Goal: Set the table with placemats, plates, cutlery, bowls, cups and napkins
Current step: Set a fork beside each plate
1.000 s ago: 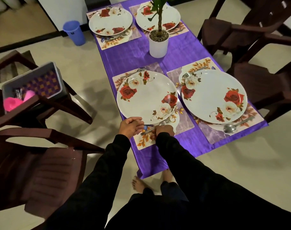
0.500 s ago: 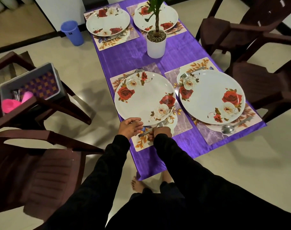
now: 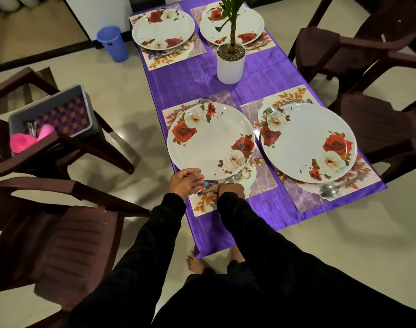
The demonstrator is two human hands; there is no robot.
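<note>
Near-left plate (image 3: 210, 140): lying on its placemat (image 3: 203, 204) at the table's near-left corner. Fork (image 3: 217, 185): lying just below this plate's near rim, tines pointing right. Right hand (image 3: 229, 191): pinching the fork's middle. Left hand (image 3: 185, 182): fingers loosely curled, touching the plate rim beside the fork handle, gripping nothing.

- The four plates cover most of the table (image 3: 268, 210); the near-left plate (image 3: 210, 140) and near-right plate (image 3: 308, 143) leave only a narrow strip between them.
- The bare purple band mid-table is blocked at its centre by the white plant pot (image 3: 231, 65).
- Brown chairs (image 3: 379, 129) crowd both long edges.
- The near edge seems bare beyond the spoon (image 3: 329, 191).
</note>
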